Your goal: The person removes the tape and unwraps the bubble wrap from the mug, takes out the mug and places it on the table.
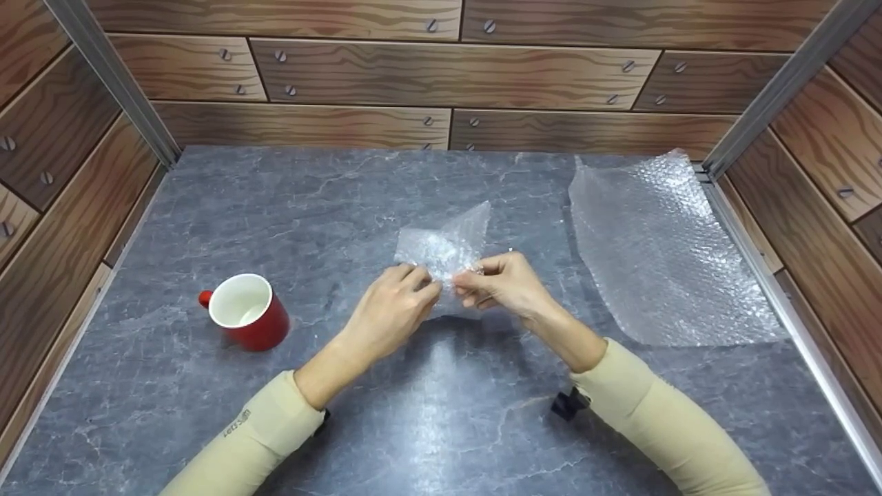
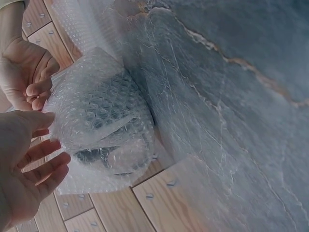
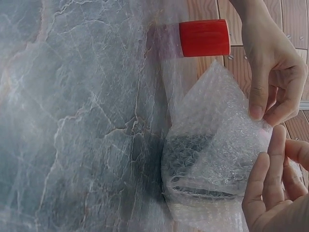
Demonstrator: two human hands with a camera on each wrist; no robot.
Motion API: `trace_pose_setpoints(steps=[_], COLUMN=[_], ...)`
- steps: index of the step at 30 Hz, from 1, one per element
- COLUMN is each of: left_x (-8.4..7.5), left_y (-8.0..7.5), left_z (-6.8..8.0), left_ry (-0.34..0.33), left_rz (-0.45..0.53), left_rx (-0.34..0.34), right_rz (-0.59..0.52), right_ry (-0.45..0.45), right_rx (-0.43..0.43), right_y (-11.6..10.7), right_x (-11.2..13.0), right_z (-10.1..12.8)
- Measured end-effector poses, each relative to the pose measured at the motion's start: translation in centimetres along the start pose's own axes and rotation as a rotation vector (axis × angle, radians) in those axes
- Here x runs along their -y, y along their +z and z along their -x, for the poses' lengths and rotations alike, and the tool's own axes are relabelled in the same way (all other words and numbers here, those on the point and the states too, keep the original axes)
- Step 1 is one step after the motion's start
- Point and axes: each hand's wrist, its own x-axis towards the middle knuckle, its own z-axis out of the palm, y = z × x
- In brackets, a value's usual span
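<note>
The wrapping looks mid-step: between the 2 hands, left hand point(image 1: 389, 310) and right hand point(image 1: 506, 281) each pinch the loose flap of the bubble-wrapped bundle point(image 1: 444, 249) on the table, so folding it down snugly seems next.

Colours and patterns in front of you

Your red mug point(image 1: 248, 320) is white inside. The bundle point(image 1: 444, 248) you hold is clear bubble wrap, dotted with small round bubbles, and something dark grey shows through it. The spare sheet point(image 1: 661, 255) beside it is the same clear, bubbled film. Your table point(image 1: 275, 207) is dark grey stone with pale, thin veins. The walls point(image 1: 448, 76) are brown wood-grain planks with grey screw heads. Your sleeves point(image 1: 661, 420) are pale beige.
</note>
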Motion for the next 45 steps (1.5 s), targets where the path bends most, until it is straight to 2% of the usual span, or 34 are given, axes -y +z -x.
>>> trace_pose_setpoints(steps=[17,25,30,45], left_x=[-0.1,-0.1,0.0,0.1], left_y=[0.0,0.2,0.2,0.2], left_z=[0.1,0.2,0.1,0.2], left_ry=[-0.006,0.001,0.005,-0.001], left_rz=[0.010,0.009,-0.002,-0.005], left_rx=[0.013,-0.020,-0.028,-0.001], right_rz=[-0.015,0.021,0.006,0.022], right_ry=[0.036,0.036,0.037,-0.010], right_rx=[0.012,0.012,0.025,-0.003], right_y=[-0.5,-0.9,-1.1,-1.5], right_x=[0.6,0.9,1.4,3.4], right_z=[0.2,0.0,-0.2,-1.3])
